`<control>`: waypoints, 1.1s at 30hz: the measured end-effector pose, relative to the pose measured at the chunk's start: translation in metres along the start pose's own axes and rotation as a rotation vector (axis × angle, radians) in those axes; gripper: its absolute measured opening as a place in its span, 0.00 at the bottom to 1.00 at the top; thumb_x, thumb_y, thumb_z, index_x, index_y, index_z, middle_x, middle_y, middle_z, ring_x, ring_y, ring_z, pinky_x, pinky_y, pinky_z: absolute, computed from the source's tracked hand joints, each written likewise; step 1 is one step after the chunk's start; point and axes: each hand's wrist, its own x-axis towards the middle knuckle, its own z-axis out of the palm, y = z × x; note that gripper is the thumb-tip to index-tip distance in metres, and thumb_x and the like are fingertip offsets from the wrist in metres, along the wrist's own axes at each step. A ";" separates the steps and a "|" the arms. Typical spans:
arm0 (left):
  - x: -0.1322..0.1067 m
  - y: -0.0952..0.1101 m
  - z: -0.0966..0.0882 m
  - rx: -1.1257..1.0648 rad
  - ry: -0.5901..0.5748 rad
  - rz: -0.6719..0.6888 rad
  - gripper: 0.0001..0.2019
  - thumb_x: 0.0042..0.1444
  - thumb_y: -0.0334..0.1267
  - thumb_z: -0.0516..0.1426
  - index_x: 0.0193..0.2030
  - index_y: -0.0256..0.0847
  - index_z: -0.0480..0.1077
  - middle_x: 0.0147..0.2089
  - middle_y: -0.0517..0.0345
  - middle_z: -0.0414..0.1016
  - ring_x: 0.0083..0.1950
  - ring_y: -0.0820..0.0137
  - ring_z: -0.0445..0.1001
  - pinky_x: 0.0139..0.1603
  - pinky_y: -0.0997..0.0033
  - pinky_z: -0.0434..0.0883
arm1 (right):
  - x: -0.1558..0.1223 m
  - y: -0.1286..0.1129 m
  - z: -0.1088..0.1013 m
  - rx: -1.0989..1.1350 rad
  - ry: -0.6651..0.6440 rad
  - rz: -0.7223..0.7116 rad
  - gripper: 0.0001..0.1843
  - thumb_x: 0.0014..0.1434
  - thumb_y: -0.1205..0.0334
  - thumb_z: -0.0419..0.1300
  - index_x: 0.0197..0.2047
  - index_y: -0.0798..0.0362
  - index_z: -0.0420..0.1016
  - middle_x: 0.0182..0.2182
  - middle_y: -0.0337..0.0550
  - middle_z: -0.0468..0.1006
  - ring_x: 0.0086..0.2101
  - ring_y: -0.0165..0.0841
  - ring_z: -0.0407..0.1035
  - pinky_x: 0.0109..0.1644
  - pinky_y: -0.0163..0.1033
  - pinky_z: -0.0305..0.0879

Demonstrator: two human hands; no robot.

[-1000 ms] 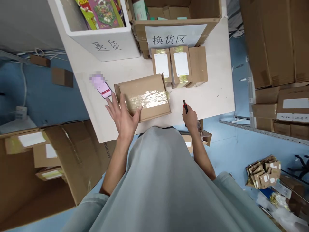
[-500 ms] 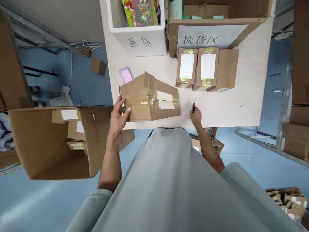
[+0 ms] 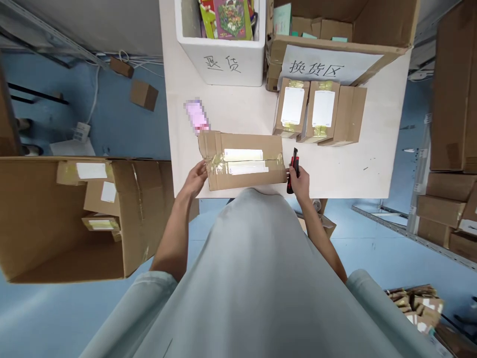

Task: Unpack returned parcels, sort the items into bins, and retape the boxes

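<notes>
A taped cardboard box (image 3: 246, 140) with two white labels lies near the table's front edge. My left hand (image 3: 196, 180) is closed at its left end, fingertips against the cardboard and partly hidden by it. In my right hand (image 3: 301, 183) is a black and red box cutter (image 3: 294, 161), pointing away from me. Some fingers of that hand also reach the box's right end. Just beyond the box's left corner lies a blurred pink item (image 3: 197, 114).
Several smaller boxes (image 3: 322, 107) stand at the back right, before a large open carton (image 3: 372, 47). A white foam bin (image 3: 231, 62) holding colourful books stands beside it. On my left is another open carton (image 3: 145, 219) with parcels inside.
The box's left part has folded down or turned from view, and the box has shifted right. My left hand moved right and my right hand came to its right end, still holding the cutter.
</notes>
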 end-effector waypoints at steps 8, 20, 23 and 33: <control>0.016 -0.006 0.064 -0.034 0.114 -0.043 0.32 0.62 0.56 0.69 0.65 0.39 0.75 0.68 0.35 0.83 0.68 0.49 0.84 0.75 0.42 0.78 | -0.027 -0.003 -0.044 -0.272 0.072 -0.015 0.24 0.77 0.47 0.50 0.55 0.51 0.81 0.50 0.56 0.90 0.48 0.47 0.84 0.57 0.47 0.77; 0.006 0.061 0.058 0.515 0.099 0.356 0.13 0.67 0.52 0.68 0.49 0.47 0.83 0.56 0.48 0.80 0.59 0.49 0.82 0.67 0.43 0.82 | -0.061 -0.073 -0.026 -0.571 0.037 -0.226 0.27 0.79 0.51 0.50 0.72 0.51 0.77 0.63 0.59 0.86 0.61 0.54 0.80 0.67 0.55 0.75; 0.019 0.053 0.061 0.485 0.036 0.378 0.10 0.69 0.49 0.66 0.47 0.45 0.82 0.54 0.47 0.81 0.63 0.46 0.80 0.73 0.36 0.78 | -0.064 -0.095 -0.011 -0.637 -0.092 -0.266 0.28 0.80 0.52 0.51 0.76 0.50 0.74 0.65 0.55 0.86 0.61 0.53 0.80 0.66 0.54 0.76; 0.024 0.052 0.046 0.335 -0.027 0.422 0.16 0.73 0.54 0.62 0.45 0.45 0.82 0.86 0.50 0.64 0.79 0.42 0.72 0.78 0.38 0.75 | -0.066 -0.149 0.038 -1.027 -0.415 -0.382 0.27 0.86 0.53 0.47 0.79 0.47 0.73 0.60 0.51 0.86 0.55 0.47 0.81 0.58 0.43 0.71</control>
